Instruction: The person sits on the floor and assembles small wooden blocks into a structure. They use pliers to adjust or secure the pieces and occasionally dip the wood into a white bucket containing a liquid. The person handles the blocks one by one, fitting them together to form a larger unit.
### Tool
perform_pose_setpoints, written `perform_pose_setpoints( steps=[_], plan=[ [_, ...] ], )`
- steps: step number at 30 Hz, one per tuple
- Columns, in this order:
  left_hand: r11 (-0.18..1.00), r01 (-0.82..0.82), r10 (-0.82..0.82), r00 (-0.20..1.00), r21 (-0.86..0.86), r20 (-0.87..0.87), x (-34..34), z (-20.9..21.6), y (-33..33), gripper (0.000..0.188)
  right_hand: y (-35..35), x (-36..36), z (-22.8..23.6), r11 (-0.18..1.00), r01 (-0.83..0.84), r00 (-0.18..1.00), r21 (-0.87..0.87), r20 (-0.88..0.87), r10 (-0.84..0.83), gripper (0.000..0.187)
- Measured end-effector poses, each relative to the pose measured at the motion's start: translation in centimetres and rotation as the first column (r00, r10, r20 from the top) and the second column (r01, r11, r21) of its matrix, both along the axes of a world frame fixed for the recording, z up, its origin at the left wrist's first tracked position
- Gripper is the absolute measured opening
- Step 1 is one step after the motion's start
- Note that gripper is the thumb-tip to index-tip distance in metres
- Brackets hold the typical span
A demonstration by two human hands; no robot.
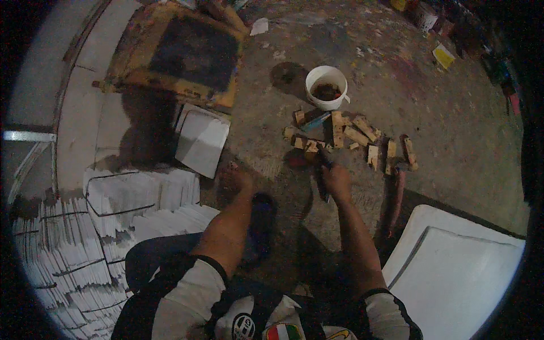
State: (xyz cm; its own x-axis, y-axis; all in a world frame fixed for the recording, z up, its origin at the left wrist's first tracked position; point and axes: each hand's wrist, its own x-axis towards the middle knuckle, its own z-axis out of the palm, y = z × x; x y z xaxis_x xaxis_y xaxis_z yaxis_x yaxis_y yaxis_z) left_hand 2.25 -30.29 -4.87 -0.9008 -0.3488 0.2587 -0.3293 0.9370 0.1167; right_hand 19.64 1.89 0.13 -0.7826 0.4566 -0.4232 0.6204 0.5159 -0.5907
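My right hand (338,180) is closed around a slim dark tool (326,195) whose kind I cannot make out in the dim light. One end of it points at the near side of a loose group of small wooden blocks (338,133) on the floor. A thin blue piece (316,122) lies among the blocks. My left hand (233,178) is low over the floor, beside the near corner of a white panel (201,141); shadow and blur hide its fingers. Right of my right hand lies a long reddish handle-like piece (398,195).
Beyond the blocks stands a white bucket (326,73) with dark bits inside. A yellowish frame with a dark middle (170,79) lies far left. Tied stacks of white sheets (147,195) fill the near left, and a large white board (459,266) is at the near right.
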Motion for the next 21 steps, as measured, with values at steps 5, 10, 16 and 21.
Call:
perform_pose_setpoints(
  steps=[5, 10, 16, 21],
  plan=[
    [0.991, 0.016, -0.025, 0.998, 0.133, 0.065, -0.2, -1.1, -2.9, 0.042, -0.4, 0.1, -0.7, 0.946, 0.002, 0.998, -0.324, 0.066, 0.020, 0.043],
    [0.921, 0.236, -0.249, 0.968, 0.311, 0.004, -1.8, -0.4, 1.5, 0.044, -0.1, 0.2, 2.3, 0.815, -0.021, 0.891, -0.580, 0.358, 0.277, 0.044],
    [0.522, 0.527, -0.498, 0.827, 0.671, -0.261, -3.6, 1.7, 11.7, 0.049, -2.9, 2.3, 3.5, 0.836, -0.112, 0.919, -0.538, 0.264, 0.292, 0.046],
    [0.490, 0.456, -0.600, 0.795, 0.743, -0.092, -2.2, 5.1, 17.2, 0.051, -3.2, 1.2, 6.7, 0.979, -0.198, 0.968, 0.044, 0.165, 0.189, 0.046]
  ],
)
